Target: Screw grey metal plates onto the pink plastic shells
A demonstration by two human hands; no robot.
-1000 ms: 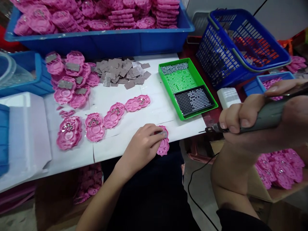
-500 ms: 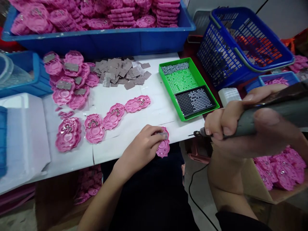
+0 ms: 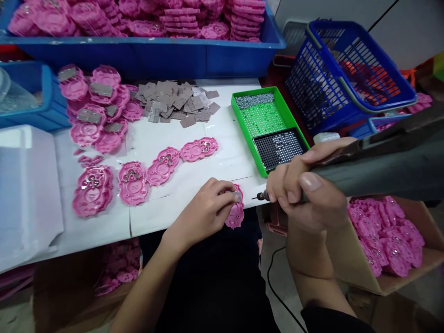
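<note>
At the table's front edge my left hand (image 3: 213, 203) is closed on a pink plastic casing (image 3: 236, 213), its fingertips pressing a small grey metal plate (image 3: 237, 197) against it. Part of the casing is hidden under the fingers. My right hand (image 3: 305, 194) is wrapped round a grey electric screwdriver (image 3: 385, 166), whose thin bit points left, a short way right of the casing and apart from it. Beyond the left hand, several pink casings (image 3: 163, 166) with shiny metal parts lie in a curved row on white paper.
A green tray (image 3: 247, 138) holds small screws and a black perforated plate (image 3: 280, 148). Behind lie a heap of grey metal plates (image 3: 173, 101) and stacked pink casings in a blue bin (image 3: 166, 58). A blue basket (image 3: 301, 83) and a cardboard box (image 3: 354, 259) stand at the right.
My right hand has brought the screwdriver left, its bit now closer to the casing. My left hand keeps its hold on the casing and plate. The view has shifted slightly.
</note>
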